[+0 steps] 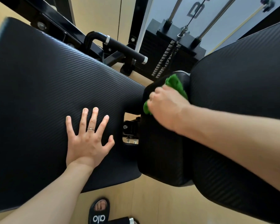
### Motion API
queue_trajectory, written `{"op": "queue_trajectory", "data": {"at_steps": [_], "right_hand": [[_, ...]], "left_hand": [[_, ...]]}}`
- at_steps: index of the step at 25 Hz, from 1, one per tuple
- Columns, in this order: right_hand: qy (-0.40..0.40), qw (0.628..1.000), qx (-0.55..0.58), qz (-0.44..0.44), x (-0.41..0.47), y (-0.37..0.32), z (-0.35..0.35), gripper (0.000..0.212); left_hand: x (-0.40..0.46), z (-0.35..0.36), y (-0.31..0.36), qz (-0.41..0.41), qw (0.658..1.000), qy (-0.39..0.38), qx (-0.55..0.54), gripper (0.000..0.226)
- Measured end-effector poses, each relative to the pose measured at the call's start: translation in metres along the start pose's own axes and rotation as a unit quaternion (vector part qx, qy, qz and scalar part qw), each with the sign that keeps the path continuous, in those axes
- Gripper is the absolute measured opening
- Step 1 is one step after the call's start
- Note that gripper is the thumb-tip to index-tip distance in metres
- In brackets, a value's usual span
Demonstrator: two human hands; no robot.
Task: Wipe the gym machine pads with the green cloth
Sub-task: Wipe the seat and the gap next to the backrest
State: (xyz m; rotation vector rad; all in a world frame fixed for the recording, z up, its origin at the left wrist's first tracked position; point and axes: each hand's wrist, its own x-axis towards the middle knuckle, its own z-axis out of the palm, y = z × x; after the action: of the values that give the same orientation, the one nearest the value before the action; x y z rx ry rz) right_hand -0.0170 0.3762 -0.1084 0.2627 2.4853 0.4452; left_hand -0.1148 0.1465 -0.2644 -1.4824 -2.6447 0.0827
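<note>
A large black ribbed pad [44, 88] fills the left of the view. My left hand [87, 139] lies flat on it, fingers spread, holding nothing. A narrower black middle pad [162, 156] runs between it and a second big black pad [242, 81] on the right. My right hand [165, 105] is closed around the green cloth [176, 84] and presses it on the upper end of the middle pad, close to the right pad's edge. Part of the cloth is hidden under my fingers.
Behind the pads stand a black handle bar with silver ends [124, 47], the black machine frame [39, 16] and a weight stack [170, 57] with chrome guide rods. A metal bracket [130, 131] shows in the gap between pads. My sandalled foot [99, 210] stands on the wooden floor.
</note>
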Motion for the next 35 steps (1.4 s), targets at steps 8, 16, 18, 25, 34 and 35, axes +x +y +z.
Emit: {"op": "queue_trajectory", "data": {"at_steps": [8,16,18,25,34,35], "right_hand": [[0.018,0.996,-0.052,0.063,-0.015,0.024,-0.017,0.035],[0.010,0.996,-0.047,0.076,-0.059,-0.046,-0.002,0.037],[-0.002,0.997,-0.079,0.019,-0.085,-0.087,0.009,0.033],[-0.051,0.982,-0.134,-0.124,-0.109,-0.167,0.055,0.046],[-0.023,0.891,-0.353,-0.284,-0.076,-0.184,0.085,0.035],[-0.009,0.903,-0.327,-0.279,-0.082,-0.178,0.082,0.037]], "left_hand": [[0.000,0.002,0.001,-0.001,1.000,0.011,-0.005,0.073],[-0.001,0.003,0.000,-0.003,1.000,0.026,0.014,0.071],[-0.001,0.001,0.000,-0.005,1.000,0.025,0.008,0.071],[-0.001,0.001,0.000,-0.003,0.999,0.032,-0.006,0.072],[-0.001,0.011,0.000,0.000,0.998,0.065,0.009,0.071],[0.000,0.009,0.000,0.000,0.998,0.057,0.017,0.071]]}}
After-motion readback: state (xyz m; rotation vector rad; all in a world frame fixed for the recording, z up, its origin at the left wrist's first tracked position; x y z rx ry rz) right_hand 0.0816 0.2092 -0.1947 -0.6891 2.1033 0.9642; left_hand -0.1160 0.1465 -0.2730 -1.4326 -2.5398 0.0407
